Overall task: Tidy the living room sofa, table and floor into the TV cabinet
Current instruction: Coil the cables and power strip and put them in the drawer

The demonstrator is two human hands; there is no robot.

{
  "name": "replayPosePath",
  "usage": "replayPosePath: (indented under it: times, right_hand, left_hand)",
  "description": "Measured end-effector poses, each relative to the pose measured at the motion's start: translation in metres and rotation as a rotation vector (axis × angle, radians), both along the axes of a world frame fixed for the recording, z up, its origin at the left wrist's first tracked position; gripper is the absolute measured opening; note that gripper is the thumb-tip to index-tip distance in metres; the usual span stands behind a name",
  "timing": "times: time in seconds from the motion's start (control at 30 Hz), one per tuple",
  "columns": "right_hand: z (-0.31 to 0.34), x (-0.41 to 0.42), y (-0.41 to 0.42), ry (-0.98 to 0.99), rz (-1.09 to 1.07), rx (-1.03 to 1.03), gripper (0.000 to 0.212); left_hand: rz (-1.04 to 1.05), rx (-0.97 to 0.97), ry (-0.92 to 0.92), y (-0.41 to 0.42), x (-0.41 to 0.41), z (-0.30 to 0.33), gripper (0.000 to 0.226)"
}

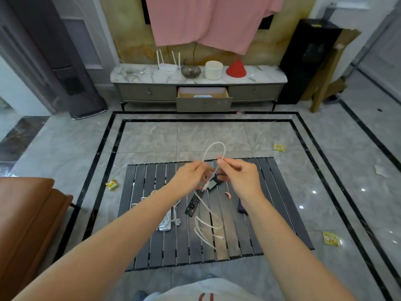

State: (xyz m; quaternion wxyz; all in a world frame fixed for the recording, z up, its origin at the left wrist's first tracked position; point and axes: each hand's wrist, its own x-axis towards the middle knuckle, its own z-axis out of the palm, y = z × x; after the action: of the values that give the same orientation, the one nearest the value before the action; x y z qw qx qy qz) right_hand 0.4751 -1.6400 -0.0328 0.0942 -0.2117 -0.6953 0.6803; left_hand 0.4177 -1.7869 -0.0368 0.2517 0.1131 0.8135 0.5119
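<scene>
Here, above a dark slatted table [152,235], the left hand [191,173] and right hand [240,173] are held out close together, each pinching a white cable [213,146] that loops up between them while its loose end trails down onto the table near a black remote [194,202]. Coiling it well likely means making even loops and gathering the trailing end before carrying it to the open drawer [204,96] of the TV cabinet [256,92] across the room. Both forearms reach forward, wrists level, fingertips nearly touching.
</scene>
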Motion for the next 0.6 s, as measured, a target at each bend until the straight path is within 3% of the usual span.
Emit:
replayPosePath:
  times: [0.17,0.37,0.5,0.6]
  right_hand:
    - [0.011,-0.002,0.002,0.022,0.057,0.101,0.012]
    - [0.011,0.0,0.009,-0.008,0.05,0.222,0.006]
    - [0.005,0.008,0.011,-0.211,0.094,0.198,0.034]
    - [-0.003,0.015,0.011,-0.229,0.009,0.262,0.038]
  left_hand:
    - [-0.108,-0.103,0.096,0.007,0.009,0.005,0.038]
    - [0.072,0.255,-0.273,0.017,0.013,0.007,0.029]
    - [0.268,0.364,-0.205,0.01,0.008,0.012,0.032]
    - [0.342,0.424,-0.149,0.004,0.001,0.015,0.041]
